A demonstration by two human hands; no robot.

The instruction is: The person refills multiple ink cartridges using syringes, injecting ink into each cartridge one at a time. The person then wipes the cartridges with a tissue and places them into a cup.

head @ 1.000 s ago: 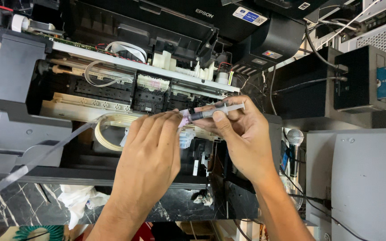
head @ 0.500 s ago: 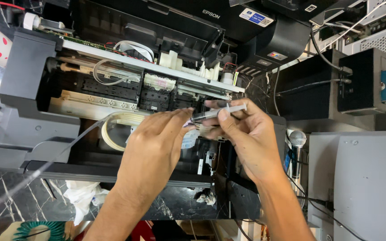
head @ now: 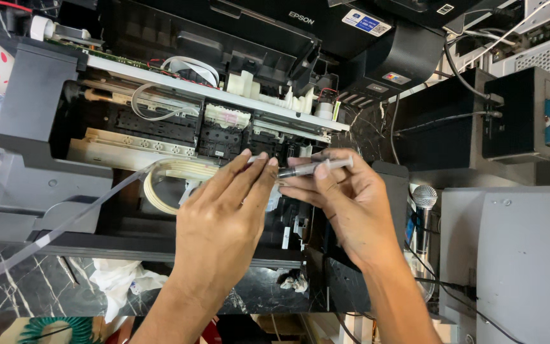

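An opened black printer [head: 46, 108] lies across the bench with its inner carriage and white gears exposed. My right hand [head: 351, 204] grips a small clear syringe [head: 316, 167] lying sideways over the printer's middle. My left hand [head: 224, 216] has its fingertips pinched at the syringe's left tip, where a thin tube end meets it. A loop of cream ink tubing [head: 160, 185] curls just left of my left hand.
A flat translucent ribbon strip [head: 65, 223] runs from the printer down to the lower left. Crumpled white tissue [head: 119, 280] lies on the dark marble top. A microphone [head: 424, 197], a black box with cables [head: 517, 114] and a grey cabinet [head: 517, 255] stand at right.
Both hands have stayed together on the syringe and shifted slightly down and right in view. The grip looks the same.
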